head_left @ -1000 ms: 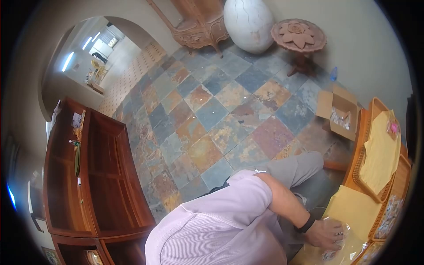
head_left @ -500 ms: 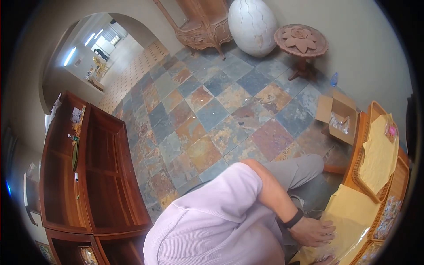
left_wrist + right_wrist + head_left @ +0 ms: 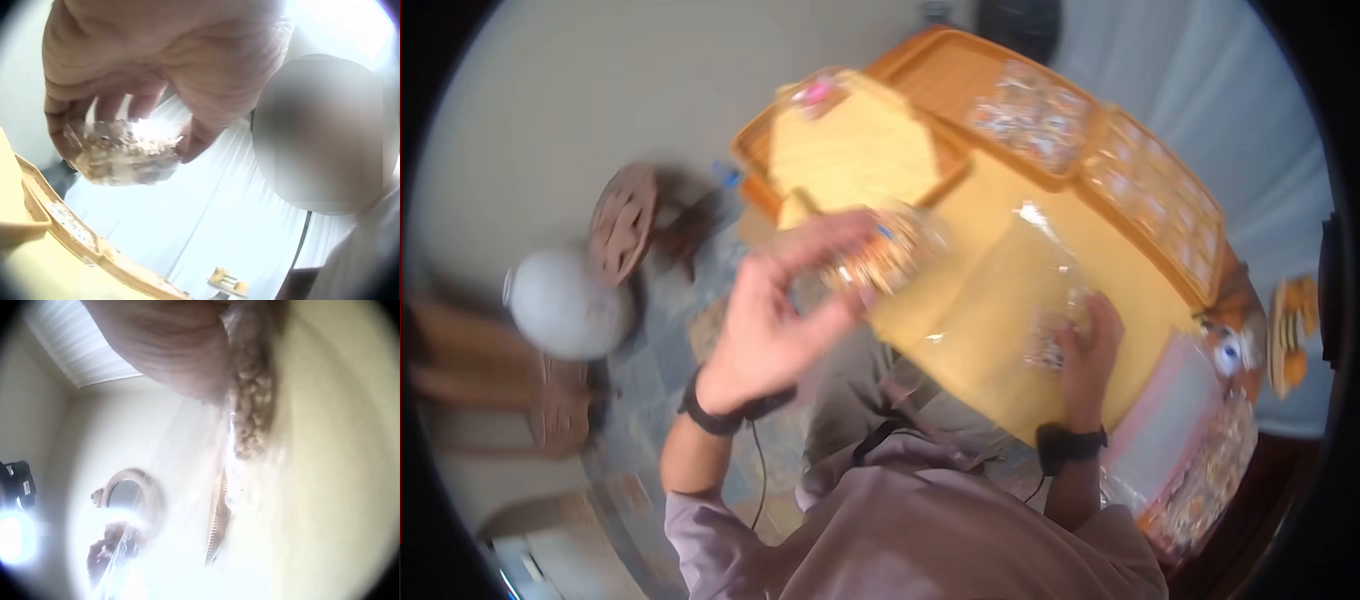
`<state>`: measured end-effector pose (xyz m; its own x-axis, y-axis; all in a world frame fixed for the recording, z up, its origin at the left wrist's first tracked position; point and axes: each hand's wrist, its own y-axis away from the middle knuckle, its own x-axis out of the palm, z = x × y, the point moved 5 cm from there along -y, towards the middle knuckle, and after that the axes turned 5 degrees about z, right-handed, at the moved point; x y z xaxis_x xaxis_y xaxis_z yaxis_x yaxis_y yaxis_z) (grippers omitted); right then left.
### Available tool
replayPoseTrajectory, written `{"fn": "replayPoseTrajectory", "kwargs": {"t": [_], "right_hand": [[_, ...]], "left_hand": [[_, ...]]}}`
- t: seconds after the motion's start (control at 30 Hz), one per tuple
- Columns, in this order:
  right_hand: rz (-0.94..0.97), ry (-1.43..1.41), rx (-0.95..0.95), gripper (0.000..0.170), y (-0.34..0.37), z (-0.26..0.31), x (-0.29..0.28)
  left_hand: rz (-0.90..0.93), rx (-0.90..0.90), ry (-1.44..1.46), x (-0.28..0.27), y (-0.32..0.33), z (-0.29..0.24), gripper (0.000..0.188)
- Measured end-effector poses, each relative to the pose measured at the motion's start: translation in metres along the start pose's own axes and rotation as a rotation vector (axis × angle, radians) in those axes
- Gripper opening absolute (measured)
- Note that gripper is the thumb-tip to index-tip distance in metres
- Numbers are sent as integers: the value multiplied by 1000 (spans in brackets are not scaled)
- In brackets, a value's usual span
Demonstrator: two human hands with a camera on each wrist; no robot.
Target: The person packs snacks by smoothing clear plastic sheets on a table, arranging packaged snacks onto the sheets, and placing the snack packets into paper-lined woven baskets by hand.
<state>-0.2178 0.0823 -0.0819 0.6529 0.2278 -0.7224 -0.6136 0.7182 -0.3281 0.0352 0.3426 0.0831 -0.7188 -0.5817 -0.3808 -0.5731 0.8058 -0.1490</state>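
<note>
My left hand (image 3: 775, 310) is raised beside the near left part of the table and pinches a small clear packet (image 3: 885, 250) between thumb and fingers. Pale brown pieces fill this packet (image 3: 125, 153) in the left wrist view. Over the yellow sheet (image 3: 970, 345), my right hand (image 3: 1090, 350) grips another clear packet (image 3: 1043, 342) of small pale pieces, its fingers partly hidden. A large clear plastic bag (image 3: 1010, 270) lies spread on the sheet around that packet. Close up in the right wrist view, the packet (image 3: 253, 406) lies against the right hand.
Woven trays line the far side: one with a yellow sheet (image 3: 850, 150), one partly filled with small packets (image 3: 1035, 115), another with rows of packets (image 3: 1155, 205). Pink-edged plastic bags (image 3: 1165, 415) lie at the right. A carved round stool (image 3: 622, 225) and white egg-shaped object (image 3: 565, 303) stand left.
The head view has swung from the floor and shelves round to the table. My left hand, earlier low on the clear bag, is now lifted with a packet; my right hand has come into fuller view.
</note>
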Motion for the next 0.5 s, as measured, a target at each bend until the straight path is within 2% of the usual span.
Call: {"fn": "replayPoseTrajectory", "kwargs": {"t": [0.07, 0.23, 0.43, 0.5], "right_hand": [[43, -294, 113, 46, -2, 8, 4], [43, -193, 89, 45, -4, 9, -1], [69, -219, 128, 47, -5, 11, 1], [73, -225, 158, 48, -5, 8, 1]], "left_hand": [[3, -42, -201, 3, -52, 12, 50], [71, 65, -404, 38, -176, 46, 53], [3, 61, -574, 53, -303, 71, 60], [-33, 123, -567, 58, -335, 75, 62]]}}
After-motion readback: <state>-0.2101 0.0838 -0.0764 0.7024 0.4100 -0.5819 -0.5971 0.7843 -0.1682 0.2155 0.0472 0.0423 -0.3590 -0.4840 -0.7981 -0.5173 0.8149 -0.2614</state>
